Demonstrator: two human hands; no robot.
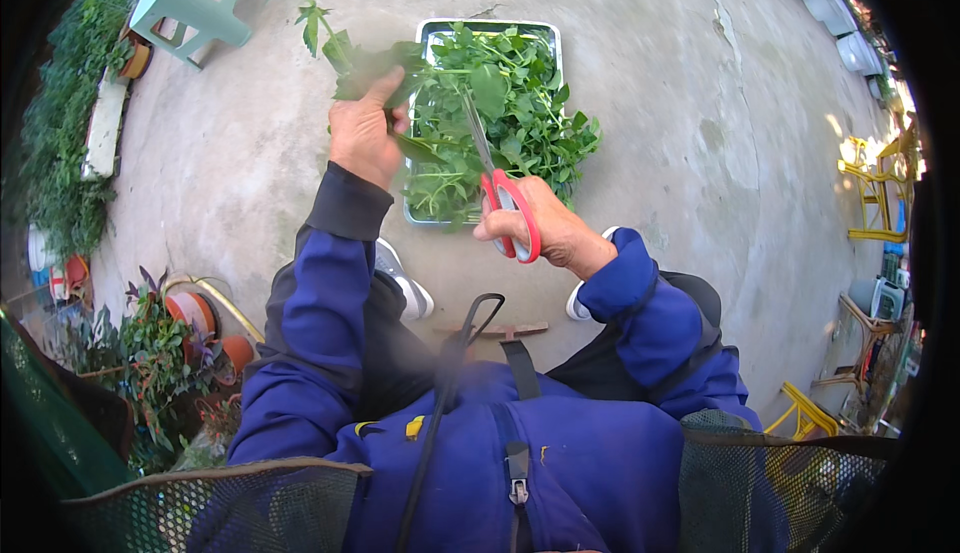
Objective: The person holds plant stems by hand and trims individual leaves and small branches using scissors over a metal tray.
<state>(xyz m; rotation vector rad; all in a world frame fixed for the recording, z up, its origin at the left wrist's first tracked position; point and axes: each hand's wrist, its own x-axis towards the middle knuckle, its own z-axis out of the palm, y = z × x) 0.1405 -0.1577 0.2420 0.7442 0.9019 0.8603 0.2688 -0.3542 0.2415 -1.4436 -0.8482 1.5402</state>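
Observation:
My left hand (369, 129) grips a leafy green stem (334, 39), held over the left edge of a metal tray (561, 50); the leaves by the fingers are blurred. Cut leafy greens (517, 103) fill the tray and hang over its right rim. Red-handled scissors (499, 193) are in my right hand (544, 227), above the lower part of the tray. Their blades point up and to the left over the greens and look nearly closed. The fingers of my right hand wrap the handle loops.
A pale green plastic stool (196, 9) stands at the upper left. Potted plants (161, 343) and dense foliage (64, 125) line the left side. Yellow chairs (874, 185) and pale tubs (832, 17) stand along the right. A dark strap (450, 373) hangs before my jacket.

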